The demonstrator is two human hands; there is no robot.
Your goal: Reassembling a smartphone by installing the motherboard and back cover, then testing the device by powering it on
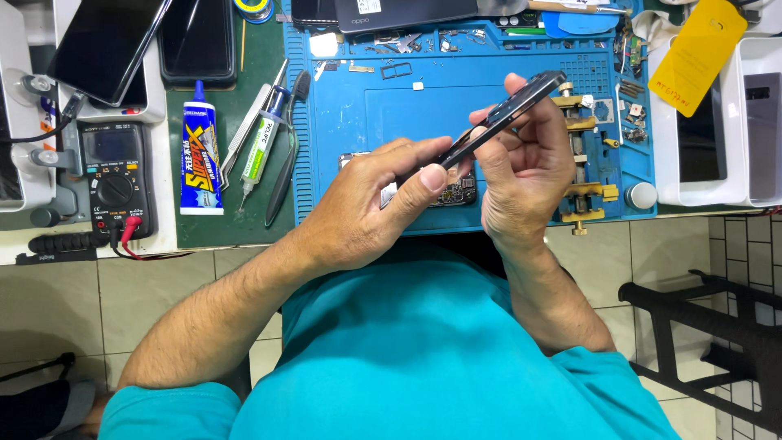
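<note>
Looking down past my teal shirt (423, 358), I see the worktop (244, 220) with a blue mat (375, 106) spread across it, and both my hands raised just above that mat. To the far right stands a white tray (757, 122) with a yellow card (707, 50) leaning on it. At the left edge sits a black meter (114, 175) with red and black leads, and beside it a glue tube (200, 155), tweezers (244, 130) and a small syringe (262, 147). My left hand (375, 204) has its grip closed on the lower end of a dark phone (501, 114), thumb pressed along its edge. My right hand (525, 163) pinches the upper end, fingers wrapped around the frame. That phone is tilted, edge-on to me, held between both hands above a brass clamp (582, 155).
</note>
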